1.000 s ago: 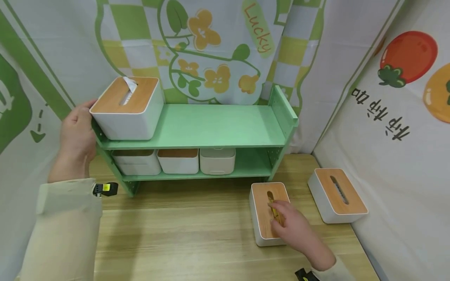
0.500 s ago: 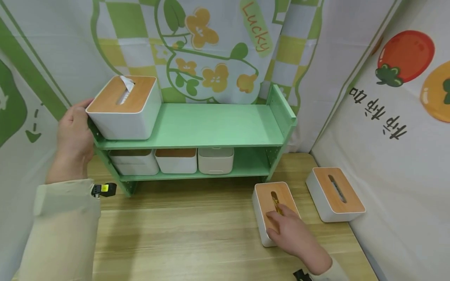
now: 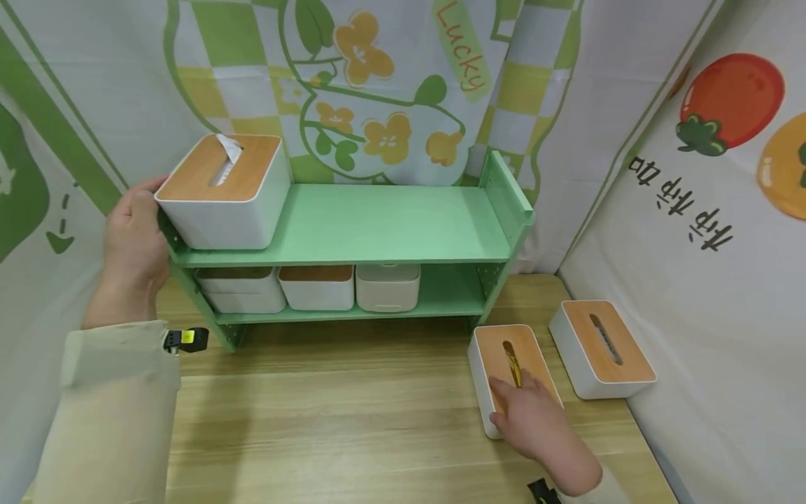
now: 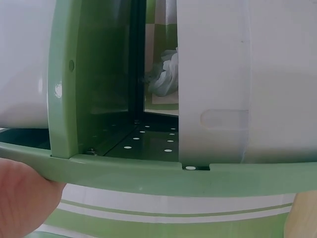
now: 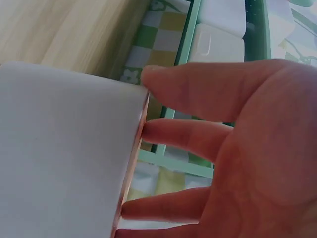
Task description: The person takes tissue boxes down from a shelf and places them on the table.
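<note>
Right hand rests on the white wood-lidded oblong box, fingers apart, long axis shelfward; left hand grips the green two-tier shelf.

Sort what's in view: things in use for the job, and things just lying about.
In use, judging by touch:
green shelf, held by the left grip
wood-lidded box, touched by the right grip

Apparently just lying about:
far-right box on the table
tissue box on the upper tier
three lower-tier boxes
</note>
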